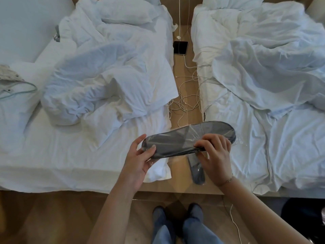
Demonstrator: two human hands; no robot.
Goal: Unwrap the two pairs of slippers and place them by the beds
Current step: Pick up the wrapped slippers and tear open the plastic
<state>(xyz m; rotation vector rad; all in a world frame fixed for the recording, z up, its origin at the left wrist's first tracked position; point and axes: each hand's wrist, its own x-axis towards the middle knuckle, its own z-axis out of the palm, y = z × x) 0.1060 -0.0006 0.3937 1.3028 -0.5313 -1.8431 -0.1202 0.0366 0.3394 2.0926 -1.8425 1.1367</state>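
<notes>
Two unmade beds (98, 81), one wrapped slipper pair (186, 140) over the gap between them, left hand (139, 161) pinching its heel end, right hand (214, 155) clamped on the middle, second wrapped pair (197, 173) below it, partly hidden.

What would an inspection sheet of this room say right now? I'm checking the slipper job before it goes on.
Surface: wooden floor between two unmade beds, left bed and right bed, white sheets rumpled.
Job's things: wrapped slipper pair, dark grey, still in clear plastic, held above the gap; second slipper pack lies on the floor below it.
Clutter: dark tablet on the floor between the beds; patterned cloth at the left edge.
Grippers: left hand grips one end of the pack; right hand pinches its lower edge.
Cables: white cables tangled on the floor; one runs to the tablet.
Surroundings: person's legs in jeans at the beds' foot.
</notes>
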